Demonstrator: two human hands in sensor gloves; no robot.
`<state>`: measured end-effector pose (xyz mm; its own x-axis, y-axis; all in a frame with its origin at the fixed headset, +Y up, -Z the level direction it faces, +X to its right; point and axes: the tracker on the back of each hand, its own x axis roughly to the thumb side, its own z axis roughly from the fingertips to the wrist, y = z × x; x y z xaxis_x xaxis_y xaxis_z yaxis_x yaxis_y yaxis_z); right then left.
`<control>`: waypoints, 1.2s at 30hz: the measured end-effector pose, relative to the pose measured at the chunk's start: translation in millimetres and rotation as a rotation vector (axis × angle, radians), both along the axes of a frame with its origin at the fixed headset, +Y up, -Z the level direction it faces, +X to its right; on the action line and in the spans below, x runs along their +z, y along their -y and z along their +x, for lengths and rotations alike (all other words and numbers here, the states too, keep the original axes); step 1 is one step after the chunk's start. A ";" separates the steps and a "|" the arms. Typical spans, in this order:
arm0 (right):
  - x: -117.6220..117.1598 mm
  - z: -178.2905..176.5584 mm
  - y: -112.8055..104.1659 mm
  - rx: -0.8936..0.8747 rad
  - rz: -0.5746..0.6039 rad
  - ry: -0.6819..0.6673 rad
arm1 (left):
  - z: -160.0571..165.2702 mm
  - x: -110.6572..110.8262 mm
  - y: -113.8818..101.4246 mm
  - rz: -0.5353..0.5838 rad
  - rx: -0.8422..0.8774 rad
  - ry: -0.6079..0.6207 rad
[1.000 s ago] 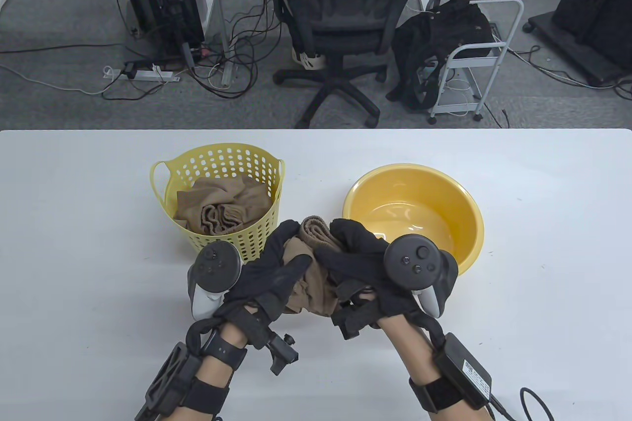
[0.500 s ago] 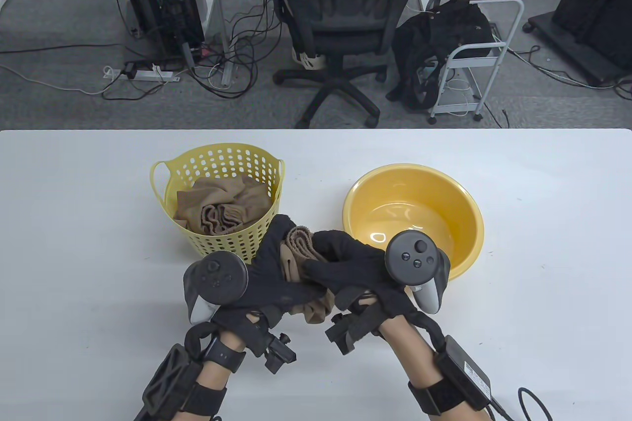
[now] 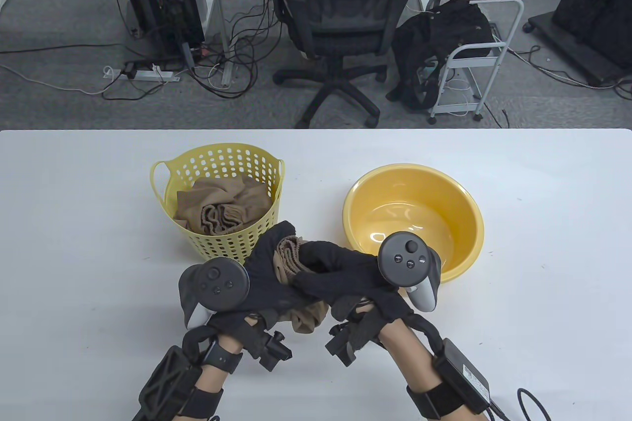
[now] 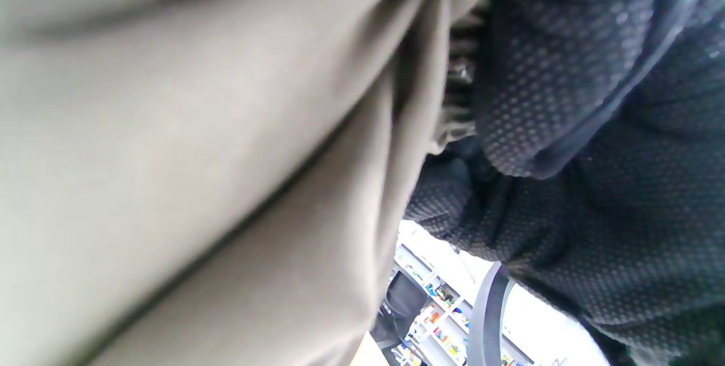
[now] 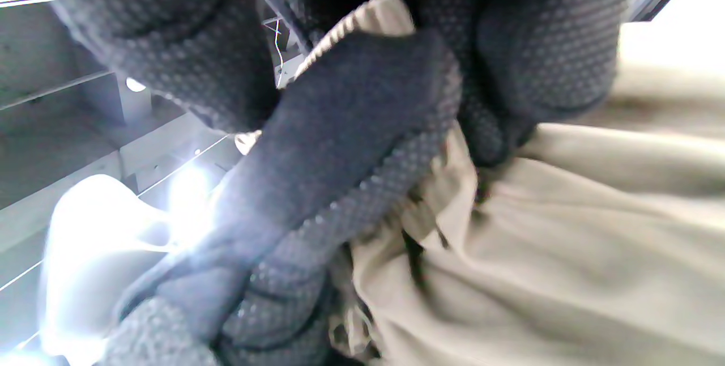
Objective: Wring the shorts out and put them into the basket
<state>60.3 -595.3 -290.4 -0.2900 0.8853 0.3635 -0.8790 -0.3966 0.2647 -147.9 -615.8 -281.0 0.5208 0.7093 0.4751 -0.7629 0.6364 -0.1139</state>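
A bunched pair of tan shorts point(image 3: 289, 255) is clamped between both gloved hands above the table, between the yellow basket point(image 3: 269, 170) and the yellow basin point(image 3: 464, 204). My left hand point(image 3: 269, 270) wraps its fingers round the left side of the bundle; a tail of fabric hangs below the palm. My right hand point(image 3: 333, 268) curls over the bundle's right side, fingers overlapping the left hand. The left wrist view is filled by tan cloth point(image 4: 198, 184) and glove. In the right wrist view, gloved fingers point(image 5: 351, 128) squeeze the ribbed waistband and folds point(image 5: 538, 241).
The perforated basket holds another tan garment point(image 3: 219, 209). A little water sits in the basin's bottom. The white table point(image 3: 74, 243) stretches wide on both sides. An office chair point(image 3: 340, 21), a cart and cables stand on the floor beyond the far edge.
Both hands have shifted left toward the basket with the shorts, the left hand rolling over the bundle. Less fabric shows between the gloves now.
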 end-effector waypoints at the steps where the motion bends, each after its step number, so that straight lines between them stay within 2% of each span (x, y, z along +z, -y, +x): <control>1: 0.0 -0.1 0.2 -0.001 -0.001 -0.004 | -0.5 0.1 0.2 0.004 0.003 -0.007; 10: -0.2 0.7 4.2 -0.024 -0.028 -0.042 | -3.8 1.7 1.1 0.027 0.025 -0.065; 19: 1.1 7.3 7.7 -0.037 -0.037 -0.022 | -10.2 2.6 0.8 0.028 0.033 -0.078; 28: -5.7 26.8 8.5 -0.026 -0.028 0.034 | -23.1 0.4 -0.2 -0.006 0.121 -0.077; 36: -16.1 42.7 15.9 -0.012 -0.100 0.029 | -32.8 -0.1 -7.1 -0.006 0.222 -0.039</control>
<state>103.0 -611.2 -306.5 -0.2883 0.9202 0.2647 -0.8915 -0.3589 0.2764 -180.7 -608.7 -281.1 0.3693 0.8113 0.4532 -0.8883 0.4514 -0.0843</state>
